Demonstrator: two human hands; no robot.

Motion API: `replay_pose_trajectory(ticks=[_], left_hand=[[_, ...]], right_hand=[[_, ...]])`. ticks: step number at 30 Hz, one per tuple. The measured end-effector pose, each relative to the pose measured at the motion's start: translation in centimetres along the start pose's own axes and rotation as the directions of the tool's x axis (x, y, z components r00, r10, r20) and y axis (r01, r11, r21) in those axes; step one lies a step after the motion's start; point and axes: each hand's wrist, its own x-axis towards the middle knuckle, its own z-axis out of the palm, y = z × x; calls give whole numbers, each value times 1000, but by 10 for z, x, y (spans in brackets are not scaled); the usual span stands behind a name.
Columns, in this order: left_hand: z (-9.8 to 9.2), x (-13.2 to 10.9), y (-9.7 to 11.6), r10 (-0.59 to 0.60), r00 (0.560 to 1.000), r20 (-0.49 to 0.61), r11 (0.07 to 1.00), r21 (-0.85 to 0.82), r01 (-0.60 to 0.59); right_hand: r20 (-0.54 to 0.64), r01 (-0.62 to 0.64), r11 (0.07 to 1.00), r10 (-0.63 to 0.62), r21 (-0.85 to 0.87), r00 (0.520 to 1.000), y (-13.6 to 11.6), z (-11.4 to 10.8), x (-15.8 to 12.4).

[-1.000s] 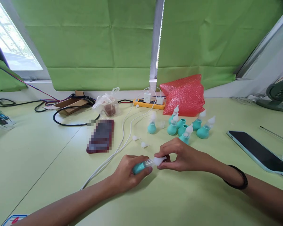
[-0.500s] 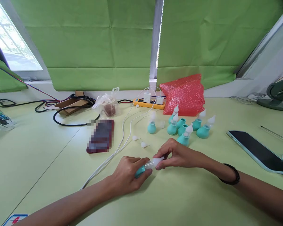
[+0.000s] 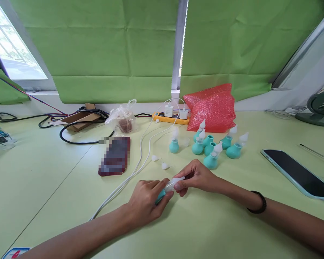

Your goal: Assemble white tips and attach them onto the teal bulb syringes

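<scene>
My left hand (image 3: 147, 199) is wrapped round the teal bulb of a nasal aspirator (image 3: 170, 184); most of the bulb is hidden in the palm. The clear tube sticks out between thumb and forefinger, tilted up to the right. On its far end sits a white soft tip (image 3: 179, 179), pinched by the thumb and fingers of my right hand (image 3: 196, 176). Just beyond the hands lie two loose white tips, a nearer one (image 3: 165, 166) and a farther one (image 3: 154, 158). Several tipped aspirators (image 3: 211, 160) stand behind my right hand, around two open teal bulbs (image 3: 210, 148).
A red bubble-wrap bag (image 3: 210, 109) leans at the back beside an orange power strip (image 3: 162, 117). White cables (image 3: 136, 172) run past my left hand. One phone (image 3: 115, 156) lies left, another phone (image 3: 297, 172) right. Tape in plastic (image 3: 125, 124) and a cardboard box (image 3: 83, 121) stand behind.
My right hand has shifted slightly left along the aspirator, and its fingers now cover more of the white tip. My left hand keeps its hold on the bulb.
</scene>
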Motion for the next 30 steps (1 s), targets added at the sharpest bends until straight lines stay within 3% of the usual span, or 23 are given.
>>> replay_pose_trajectory(ticks=[6, 10, 11, 13, 15, 16, 18, 20, 25, 28, 30], left_hand=[[-1, 1, 0, 1, 998, -60, 995, -102, -8], [-6, -1, -2, 14, 997, -79, 977, -210, -30], [-7, -1, -4, 23, 994, -106, 970, -240, -48], [-9, 0, -7, 12, 988, -153, 963, -265, -52], [-8, 2, -11, -62, 988, -142, 970, -241, 27], [-7, 3, -13, -106, 988, -115, 973, -215, 79], [-3, 6, -18, -165, 985, -55, 977, -144, 155], [1, 8, -24, -171, 985, 4, 983, -64, 171], [9, 10, -37, -135, 982, 134, 989, 79, 125], [9, 11, -40, -124, 982, 144, 986, 129, 105], [7, 13, -40, -112, 986, 126, 987, 125, 97]], right_hand=[[-69, 30, 999, -28, 17, 997, -8, 8, -4], [-135, 128, 944, -175, -304, 975, -28, 12, -12], [-170, 166, 888, -260, -429, 950, -36, 10, -14], [-233, 201, 702, -471, -683, 851, -53, 3, -15], [-238, 126, 472, -635, -872, 735, -69, -8, -14], [-225, 54, 369, -668, -928, 709, -75, -13, -13], [-216, -97, 216, -646, -972, 732, -81, -24, -8], [-243, -198, 140, -566, -970, 788, -80, -33, 0], [-269, -234, 138, -374, -962, 887, -61, -52, 23], [-304, -267, 151, -351, -952, 886, -61, -56, 27], [-312, -271, 154, -458, -950, 832, -70, -46, 20]])
